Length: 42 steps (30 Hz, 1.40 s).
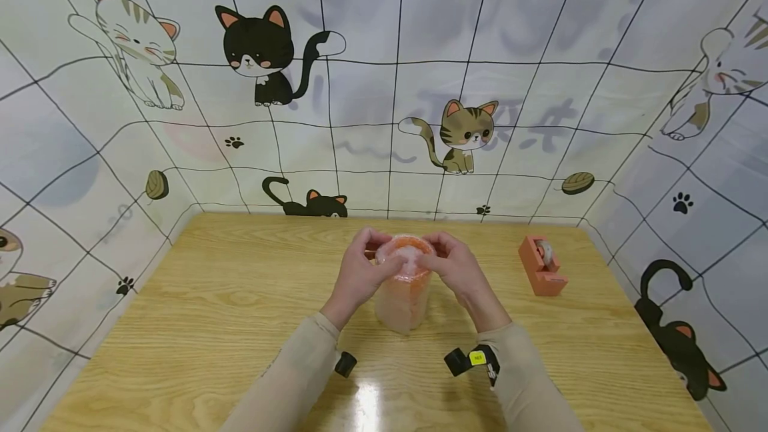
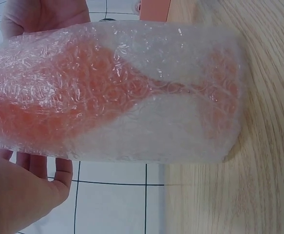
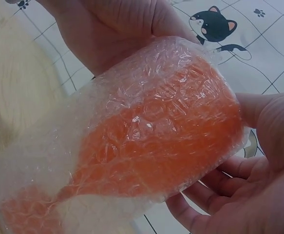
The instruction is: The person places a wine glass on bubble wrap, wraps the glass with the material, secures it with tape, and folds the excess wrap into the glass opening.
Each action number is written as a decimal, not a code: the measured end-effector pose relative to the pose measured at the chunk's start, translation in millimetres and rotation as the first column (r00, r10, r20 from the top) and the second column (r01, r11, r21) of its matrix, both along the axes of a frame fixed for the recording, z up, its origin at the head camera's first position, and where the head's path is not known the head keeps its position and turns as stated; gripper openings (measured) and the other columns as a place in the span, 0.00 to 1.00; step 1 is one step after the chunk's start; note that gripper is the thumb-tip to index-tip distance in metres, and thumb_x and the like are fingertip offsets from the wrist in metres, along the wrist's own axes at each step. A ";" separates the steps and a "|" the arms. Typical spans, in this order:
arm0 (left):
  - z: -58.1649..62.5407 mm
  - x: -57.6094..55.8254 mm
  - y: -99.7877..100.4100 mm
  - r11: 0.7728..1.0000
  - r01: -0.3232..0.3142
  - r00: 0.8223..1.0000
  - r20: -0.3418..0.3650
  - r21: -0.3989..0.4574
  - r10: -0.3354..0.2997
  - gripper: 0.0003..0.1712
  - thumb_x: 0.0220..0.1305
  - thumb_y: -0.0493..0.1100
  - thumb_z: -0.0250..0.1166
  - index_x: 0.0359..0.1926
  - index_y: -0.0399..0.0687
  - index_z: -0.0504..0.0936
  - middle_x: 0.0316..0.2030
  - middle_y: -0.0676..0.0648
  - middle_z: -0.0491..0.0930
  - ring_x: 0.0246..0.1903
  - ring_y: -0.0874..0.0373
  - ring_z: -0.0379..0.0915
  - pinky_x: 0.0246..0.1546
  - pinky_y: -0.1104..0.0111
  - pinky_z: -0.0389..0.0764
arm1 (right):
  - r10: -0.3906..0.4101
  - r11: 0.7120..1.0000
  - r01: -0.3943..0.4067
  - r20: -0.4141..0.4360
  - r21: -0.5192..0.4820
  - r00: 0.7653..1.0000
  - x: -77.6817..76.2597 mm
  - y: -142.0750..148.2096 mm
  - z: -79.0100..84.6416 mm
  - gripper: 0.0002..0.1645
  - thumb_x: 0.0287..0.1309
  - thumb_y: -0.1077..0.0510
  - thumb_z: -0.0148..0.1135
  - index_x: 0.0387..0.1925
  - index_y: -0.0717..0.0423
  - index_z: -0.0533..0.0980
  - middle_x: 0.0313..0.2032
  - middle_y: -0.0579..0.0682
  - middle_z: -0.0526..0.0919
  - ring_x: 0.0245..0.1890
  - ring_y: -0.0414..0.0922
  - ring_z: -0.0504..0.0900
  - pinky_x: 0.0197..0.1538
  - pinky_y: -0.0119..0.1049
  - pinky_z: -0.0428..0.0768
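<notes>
An orange goblet (image 2: 107, 92) wrapped in bubble wrap (image 1: 399, 309) stands upright, its bowl at the top and its stem and foot showing through the film in the left wrist view. Whether its base touches the table cannot be told. My left hand (image 1: 363, 272) holds the upper part from the left, and my right hand (image 1: 459, 269) holds it from the right. Both thumbs press the wrap over the top opening, while the other fingers curl behind the bowl. In the right wrist view, right-hand fingers (image 3: 229, 183) lie along the wrapped bowl.
A coral tape dispenser (image 1: 540, 269) with a roll of tape sits on the wooden table (image 1: 240, 305) to the right. A cat-printed cloth (image 1: 372, 85) with grid lines hangs behind the table and along both sides.
</notes>
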<state>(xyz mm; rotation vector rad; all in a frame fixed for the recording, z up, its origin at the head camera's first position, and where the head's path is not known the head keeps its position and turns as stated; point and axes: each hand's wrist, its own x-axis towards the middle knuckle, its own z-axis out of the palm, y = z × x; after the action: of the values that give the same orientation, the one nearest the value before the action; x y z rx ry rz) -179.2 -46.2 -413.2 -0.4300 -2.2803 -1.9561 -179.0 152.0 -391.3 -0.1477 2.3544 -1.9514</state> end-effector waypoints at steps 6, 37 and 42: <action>-3.4 -1.2 2.8 1.000 -0.007 0.999 -0.049 -0.012 0.006 0.18 0.65 0.47 0.72 0.49 0.44 0.78 0.51 0.46 0.78 0.50 0.52 0.76 0.53 0.54 0.77 | -0.040 0.999 0.040 0.009 0.023 0.999 0.4 -2.3 2.4 0.23 0.57 0.70 0.63 0.55 0.69 0.75 0.44 0.55 0.80 0.40 0.43 0.75 0.40 0.29 0.79; -4.6 -1.5 0.9 1.000 0.006 0.999 -0.037 0.006 -0.006 0.19 0.63 0.48 0.73 0.50 0.46 0.79 0.51 0.46 0.77 0.48 0.53 0.75 0.45 0.59 0.78 | 0.043 0.999 -0.044 -0.048 -0.022 0.998 2.3 3.3 -9.3 0.22 0.70 0.56 0.65 0.57 0.66 0.76 0.47 0.53 0.80 0.45 0.42 0.78 0.47 0.29 0.81; -4.7 -1.2 0.4 1.000 0.000 0.999 -0.045 0.001 0.000 0.19 0.62 0.47 0.74 0.50 0.45 0.79 0.51 0.46 0.78 0.48 0.53 0.75 0.45 0.59 0.77 | 0.020 1.000 -0.021 -0.035 -0.019 0.999 2.0 -0.4 -8.1 0.20 0.68 0.58 0.67 0.56 0.66 0.76 0.46 0.52 0.79 0.43 0.44 0.76 0.43 0.28 0.80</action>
<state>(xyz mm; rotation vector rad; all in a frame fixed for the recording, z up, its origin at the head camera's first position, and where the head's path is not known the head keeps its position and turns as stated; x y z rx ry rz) -180.4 -45.8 -417.9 -0.4696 -2.2516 -1.9274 -177.0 151.6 -399.4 -0.2075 2.3464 -1.9784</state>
